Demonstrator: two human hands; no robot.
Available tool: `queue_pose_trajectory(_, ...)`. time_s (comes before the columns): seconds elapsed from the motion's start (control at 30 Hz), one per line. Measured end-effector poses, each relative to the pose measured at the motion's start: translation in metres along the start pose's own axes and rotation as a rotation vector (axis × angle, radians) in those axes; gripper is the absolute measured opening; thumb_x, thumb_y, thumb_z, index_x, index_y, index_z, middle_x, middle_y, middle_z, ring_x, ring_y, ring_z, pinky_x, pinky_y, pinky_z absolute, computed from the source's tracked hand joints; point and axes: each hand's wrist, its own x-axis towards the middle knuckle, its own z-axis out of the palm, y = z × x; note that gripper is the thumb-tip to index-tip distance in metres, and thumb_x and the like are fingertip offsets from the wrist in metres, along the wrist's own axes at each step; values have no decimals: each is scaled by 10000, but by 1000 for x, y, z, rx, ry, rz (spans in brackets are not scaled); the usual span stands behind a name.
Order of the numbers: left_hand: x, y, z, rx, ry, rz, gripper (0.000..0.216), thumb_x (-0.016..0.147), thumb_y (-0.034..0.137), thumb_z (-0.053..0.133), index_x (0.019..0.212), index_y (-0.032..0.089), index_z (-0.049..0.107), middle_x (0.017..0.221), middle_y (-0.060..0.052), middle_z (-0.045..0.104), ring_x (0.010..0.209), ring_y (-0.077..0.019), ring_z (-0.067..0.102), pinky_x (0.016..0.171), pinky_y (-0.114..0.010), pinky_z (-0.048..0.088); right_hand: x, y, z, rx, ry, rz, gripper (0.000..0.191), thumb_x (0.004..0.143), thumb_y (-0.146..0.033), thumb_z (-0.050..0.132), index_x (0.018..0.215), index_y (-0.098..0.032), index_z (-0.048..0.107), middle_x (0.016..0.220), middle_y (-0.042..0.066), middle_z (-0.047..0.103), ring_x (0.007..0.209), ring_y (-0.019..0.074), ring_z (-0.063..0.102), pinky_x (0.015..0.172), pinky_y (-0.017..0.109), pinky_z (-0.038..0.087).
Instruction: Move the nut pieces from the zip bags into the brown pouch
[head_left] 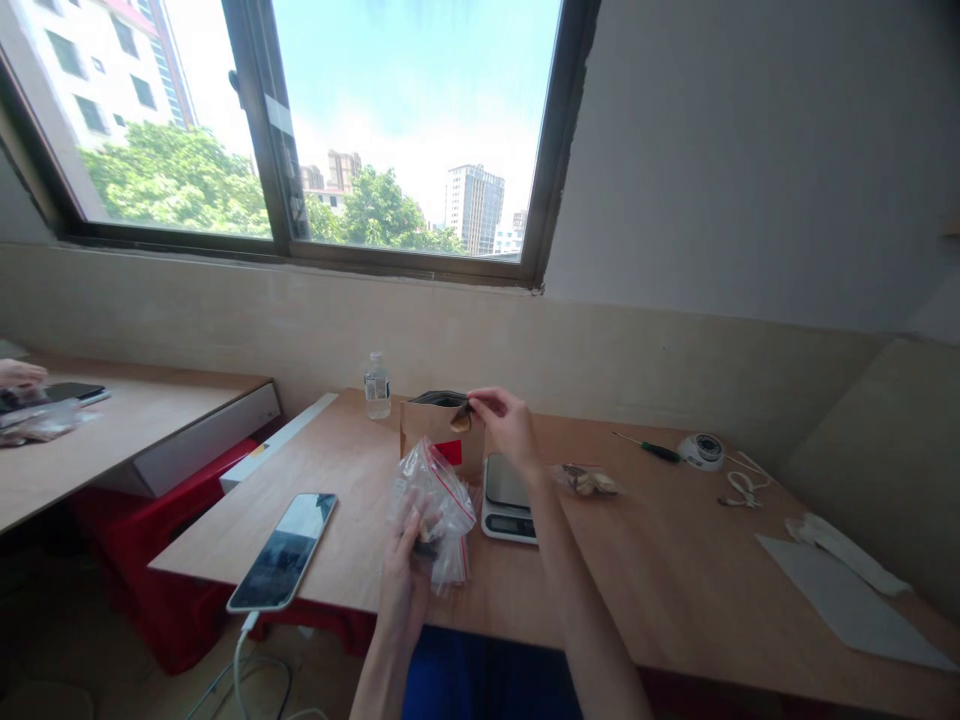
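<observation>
My left hand is closed round a clear zip bag with a red-edged top; some dark contents show low in it. More clear bags lie under it on the table. My right hand pinches a small brown-and-tan dried piece, maybe a mushroom slice, at the mouth of an open kraft paper bag. The paper bag stands upright with a red label on its front. A kitchen scale sits beneath my right forearm, partly hidden by it. Right of the scale lies a clear bag of pale pieces.
A phone on a cable lies at the left edge, a water bottle behind. At right are a screwdriver, a white dome camera with cable and a white sheet. Another person's hand is at the left table.
</observation>
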Motion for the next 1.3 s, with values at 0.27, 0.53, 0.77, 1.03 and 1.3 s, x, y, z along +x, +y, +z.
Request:
queue_pose_trajectory(0.27,-7,12,2,-227,-138,-121,478,786,201,512,1257,286,526,1141,-53,655,1115,-238,568,969,-451,428,33,30,35,-279,81,-136,193,823,-187,480,908,-177,653,952,70,628,878,166,600,817,290,481)
queue_pose_trajectory(0.53,-6,7,1,-143,-234,-84,600,716,110,517,1288,291,489,1156,-38,645,1126,-240,555,1012,-472,373,19,29,27,-502,-207,-202,317,816,-158,469,1085,-196,633,1159,82,571,1114,198,485,999,350,349)
queue_pose_trajectory(0.77,-2,6,-1,-78,-229,-65,618,728,98,564,1300,305,458,1190,-35,623,1149,-231,538,1030,-433,362,9,23,18,-451,-143,-216,428,772,-122,472,1190,-185,542,1255,96,486,1203,209,416,1058,390,273)
queue_pose_trajectory(1.03,1,3,-1,-11,-246,24,566,752,218,656,1280,281,463,1202,-55,613,1201,-229,496,1039,-388,364,-34,11,1,-63,-194,21,240,862,-210,415,907,-185,650,879,39,642,829,145,597,777,282,472)
queue_pose_trajectory(1.3,3,1,-3,214,-176,82,556,662,323,738,1171,181,567,1099,-97,663,1077,-265,591,903,-368,490,-63,17,-4,104,-567,310,257,788,-382,594,915,-168,662,773,12,644,661,137,583,623,252,473)
